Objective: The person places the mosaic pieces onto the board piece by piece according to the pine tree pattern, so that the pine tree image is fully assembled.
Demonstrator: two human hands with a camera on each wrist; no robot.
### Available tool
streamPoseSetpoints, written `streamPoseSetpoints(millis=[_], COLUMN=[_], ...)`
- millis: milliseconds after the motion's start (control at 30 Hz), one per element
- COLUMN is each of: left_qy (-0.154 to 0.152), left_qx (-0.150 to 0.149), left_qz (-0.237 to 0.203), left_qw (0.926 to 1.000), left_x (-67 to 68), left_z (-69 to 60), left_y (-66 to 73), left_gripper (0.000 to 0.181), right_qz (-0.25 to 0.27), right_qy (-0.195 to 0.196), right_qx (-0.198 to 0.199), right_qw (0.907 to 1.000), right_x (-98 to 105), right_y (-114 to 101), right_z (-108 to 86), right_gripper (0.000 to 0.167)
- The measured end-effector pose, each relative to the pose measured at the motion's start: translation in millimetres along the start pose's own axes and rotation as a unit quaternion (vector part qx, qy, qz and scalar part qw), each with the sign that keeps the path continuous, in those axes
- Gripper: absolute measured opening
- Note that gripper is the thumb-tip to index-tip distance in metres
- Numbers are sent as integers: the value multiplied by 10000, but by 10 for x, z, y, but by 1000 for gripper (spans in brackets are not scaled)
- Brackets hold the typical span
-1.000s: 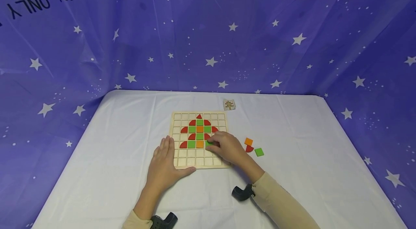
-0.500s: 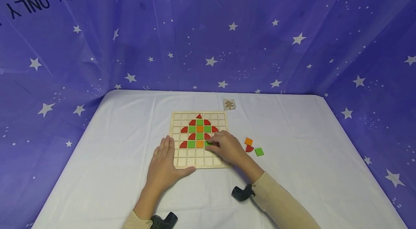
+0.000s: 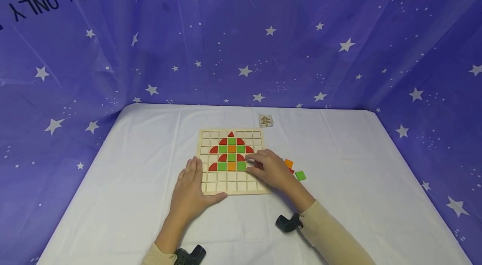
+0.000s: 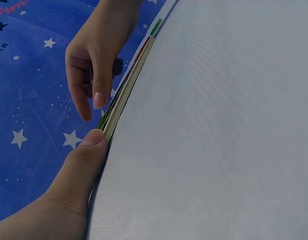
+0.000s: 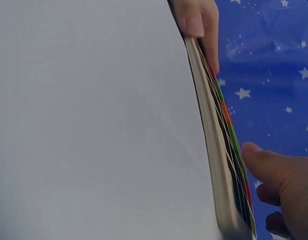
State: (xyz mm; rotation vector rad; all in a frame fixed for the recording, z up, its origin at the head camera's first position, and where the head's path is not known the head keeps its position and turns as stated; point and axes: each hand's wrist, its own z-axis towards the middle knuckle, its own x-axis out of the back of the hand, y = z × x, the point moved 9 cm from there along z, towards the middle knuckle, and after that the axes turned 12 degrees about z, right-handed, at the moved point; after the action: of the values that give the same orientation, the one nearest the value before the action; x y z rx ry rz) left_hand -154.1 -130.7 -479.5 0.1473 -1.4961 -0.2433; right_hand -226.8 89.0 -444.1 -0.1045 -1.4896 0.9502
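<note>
A wooden grid board (image 3: 232,187) lies on the table with red, green and orange tiles set in a tree shape. My left hand (image 3: 188,194) rests against its left side, fingers straight, the thumb at the near edge. Over the board's right part hovers my right hand (image 3: 273,169), thumb and index finger apart with nothing between them. Just left of those fingertips, a green square tile (image 3: 241,166) lies in its cell beside an orange one (image 3: 232,166). In the right wrist view the right thumb (image 5: 266,162) is near the tiles, seen edge-on.
Right of the board lie a loose orange square tile (image 3: 288,163), a partly hidden red tile (image 3: 291,171) and a green square tile (image 3: 300,175). A small picture card (image 3: 265,121) with a tree pattern lies beyond the board. A purple star-printed curtain (image 3: 241,47) surrounds the white-covered table (image 3: 150,139).
My right hand has let go of the green square tile in the board and drawn back to the right, now partly covering the loose red tile. The left hand has not moved.
</note>
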Motion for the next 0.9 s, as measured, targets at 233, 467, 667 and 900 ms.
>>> streamPoseSetpoints(millis=[233, 467, 667, 900], left_qy=[-11, -31, -54, -19], left_qx=[11, 27, 28, 16], left_qz=[8, -19, -39, -38], left_qw=[10000, 10000, 10000, 10000], left_x=[0, -3, -7, 3], left_z=[4, 5, 3, 1], left_y=[1, -7, -8, -1], left_gripper=[137, 137, 138, 138], right_qz=[-23, -115, -202, -138], right_qy=[232, 353, 379, 281], right_qx=[-194, -659, -1052, -1119], right_qw=[9995, 9971, 9935, 9932], right_x=[226, 430, 590, 660], right_y=[247, 563, 792, 926], right_z=[-125, -271, -391, -509], right_gripper=[48, 50, 53, 47])
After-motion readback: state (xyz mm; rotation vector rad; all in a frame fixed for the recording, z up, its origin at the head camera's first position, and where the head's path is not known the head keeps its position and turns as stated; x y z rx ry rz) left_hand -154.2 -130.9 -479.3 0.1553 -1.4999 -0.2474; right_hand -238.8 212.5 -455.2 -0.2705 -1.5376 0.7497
